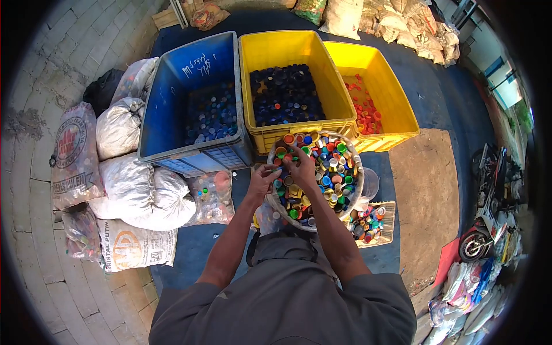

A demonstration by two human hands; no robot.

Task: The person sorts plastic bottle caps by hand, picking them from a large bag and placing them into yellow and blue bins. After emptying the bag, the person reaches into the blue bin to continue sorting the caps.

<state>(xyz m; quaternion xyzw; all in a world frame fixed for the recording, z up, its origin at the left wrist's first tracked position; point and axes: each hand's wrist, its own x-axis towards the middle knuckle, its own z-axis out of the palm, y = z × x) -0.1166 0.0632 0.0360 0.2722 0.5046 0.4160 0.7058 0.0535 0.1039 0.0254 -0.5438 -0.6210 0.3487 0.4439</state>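
While a sack (pixel 137 248) reads "KRISTAL", left hand (pixel 264 180) and right hand (pixel 302 168) hover near caps (pixel 326 180), grip unclear

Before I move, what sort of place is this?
Likely a plastic-cap sorting or recycling yard: bins of mostly same-coloured caps, a basket of mixed caps, and stuffed sacks alongside.

Reads "KRISTAL PUTIH" along the side of the white sack with an orange emblem (pixel 141 244). Shows "BERAS" and, less clearly, "ULEN" on the sack with a round red emblem (pixel 75 152). Bears unreadable white handwriting inside the blue bin (pixel 172 92).
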